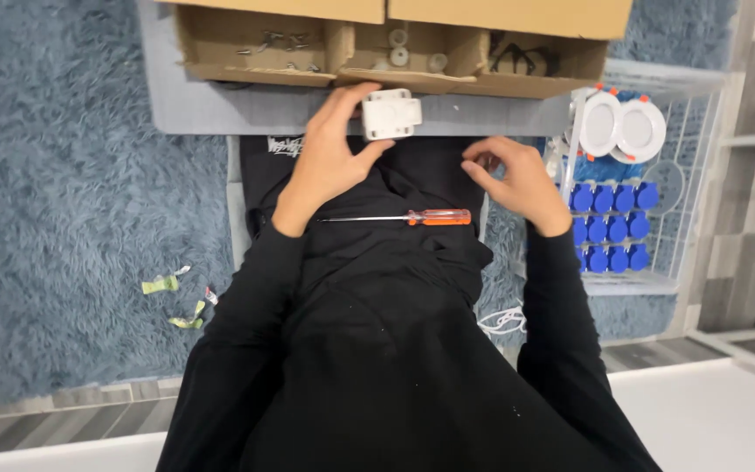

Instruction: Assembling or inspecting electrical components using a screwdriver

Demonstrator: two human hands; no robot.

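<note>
My left hand (329,153) grips a small white plastic box-shaped part (390,114), holding it just above my lap near the front edge of the cardboard box. My right hand (517,179) hovers to the right with fingers curled and pinched together; whether it holds something small I cannot tell. An orange-handled screwdriver (412,218) lies across my black-clothed lap between my forearms, shaft pointing left.
An open cardboard box (395,52) with compartments of screws, small white parts and black wires sits ahead on a grey board (220,109). A white wire basket (683,175) on the right holds round white lamps and several blue pieces. Paper scraps (176,297) lie on the blue shaggy rug.
</note>
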